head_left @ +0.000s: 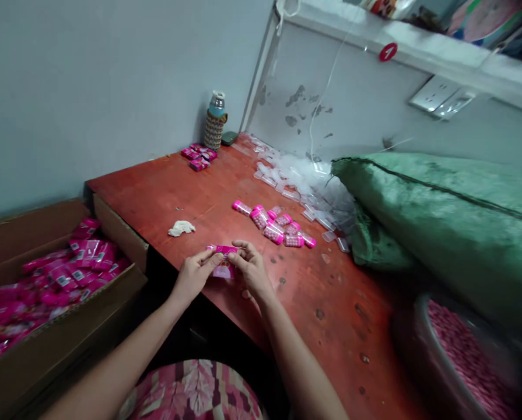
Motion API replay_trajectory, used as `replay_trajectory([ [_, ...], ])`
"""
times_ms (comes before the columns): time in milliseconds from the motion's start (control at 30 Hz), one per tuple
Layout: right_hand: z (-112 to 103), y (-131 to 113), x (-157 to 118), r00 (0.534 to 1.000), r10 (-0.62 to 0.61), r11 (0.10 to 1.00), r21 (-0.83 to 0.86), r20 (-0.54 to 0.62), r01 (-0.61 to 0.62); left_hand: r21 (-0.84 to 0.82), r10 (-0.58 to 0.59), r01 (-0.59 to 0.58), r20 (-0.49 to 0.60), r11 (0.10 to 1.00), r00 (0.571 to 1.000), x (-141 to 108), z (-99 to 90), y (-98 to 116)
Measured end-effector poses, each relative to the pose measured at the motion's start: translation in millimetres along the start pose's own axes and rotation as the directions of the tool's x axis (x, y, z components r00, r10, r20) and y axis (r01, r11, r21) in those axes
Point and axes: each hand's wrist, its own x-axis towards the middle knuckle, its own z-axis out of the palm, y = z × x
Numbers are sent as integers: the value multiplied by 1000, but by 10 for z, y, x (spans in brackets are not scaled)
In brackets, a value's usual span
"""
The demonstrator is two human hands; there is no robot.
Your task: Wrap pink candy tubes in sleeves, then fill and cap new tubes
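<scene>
The pink printed packet (223,270) sits pinched between the left hand (196,270) and the right hand (254,270), above the near edge of the red tabletop (304,297), thumbs on top; it looks light, thin and slick, apt to crease if squeezed, so I'd take it by its side edges. Beyond the grip, rightward, lie pink-capped tubes (273,232); left of it, a crumpled white scrap (181,228) and, farther off, a cardboard box (90,312).

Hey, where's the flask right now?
In the head view, the flask stands left of centre, at the far end of the red table, beside small pink packs.
</scene>
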Motion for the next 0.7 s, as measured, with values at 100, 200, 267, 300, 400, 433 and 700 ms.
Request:
replay_trajectory([
  [100,-107,-90,29,993,47,991,-132,112,-32,-231,-219,261,193,937,957,56,24,38],
  [200,-319,-214,165,997,-59,860,-504,52,78,-268,-280,307,135,913,951,85,58,27],
  [267,-499,-308,312,971,-233,581,-807,-42,105,-271,-301,310,77,911,951,80,78,15],
  [300,-587,-349,388,951,-303,407,-911,-65,67,-283,-310,312,53,907,949,72,86,12],
  [400,-788,-393,548,936,-348,90,-996,-48,-18,-353,-337,313,-7,882,942,41,90,21],
  [433,-831,-376,561,944,-328,65,-998,-23,-1,-382,-346,313,-20,870,938,31,84,28],
  [700,-1017,-241,198,948,-275,269,-935,157,233,-615,-409,265,-104,743,906,25,1,86],
])
